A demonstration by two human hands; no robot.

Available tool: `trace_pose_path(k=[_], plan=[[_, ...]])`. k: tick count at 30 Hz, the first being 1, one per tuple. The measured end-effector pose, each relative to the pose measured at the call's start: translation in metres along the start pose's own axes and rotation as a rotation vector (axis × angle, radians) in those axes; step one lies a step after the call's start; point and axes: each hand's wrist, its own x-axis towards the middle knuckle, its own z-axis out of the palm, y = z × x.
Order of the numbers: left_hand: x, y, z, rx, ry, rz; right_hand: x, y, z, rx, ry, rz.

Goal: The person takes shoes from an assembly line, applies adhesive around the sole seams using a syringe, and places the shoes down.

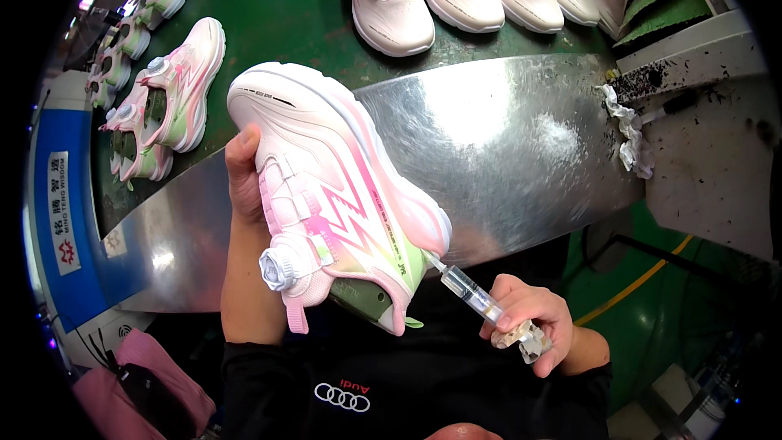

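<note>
A white, pink and green sneaker (326, 171) with a round lacing dial is held up before me, toe pointing away to the left. My left hand (244, 169) grips it near the toe and instep, with part of the fingers hidden behind the shoe. A dark green shoe last (362, 297) fills its collar. In my right hand (533, 318) is a clear syringe (471, 292), whose tip meets or nearly meets the sneaker's heel where sole and upper join. Crumpled, off-white material covers the syringe's rear end between my fingers.
A shiny metal ledge (489, 130) with a white powdery patch lies beyond the sneaker. Similar sneakers (387, 4) line the green worktop (285, 8) at the back. More shoes (183, 85) stand to the left. Crumpled paper (627, 134) hangs by the stained panel (717, 138) at right.
</note>
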Motion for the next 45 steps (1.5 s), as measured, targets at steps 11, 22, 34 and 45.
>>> trace_pose_path(k=[11, 22, 34, 45], plan=[[0.002, 0.005, 0.007, 0.040, 0.031, -0.080, -0.005, 0.017, -0.006, 0.033, -0.007, -0.076], [-0.052, 0.059, -0.048, 0.485, 0.311, -0.221, 0.002, 0.031, -0.010, 0.001, 0.038, -0.106], [-0.151, 0.036, -0.031, 0.652, 0.437, -0.130, 0.013, 0.031, 0.004, -0.129, 0.042, -0.072], [-0.189, -0.007, -0.012, 0.347, 0.371, -0.293, 0.013, 0.020, 0.015, -0.216, 0.039, -0.065]])
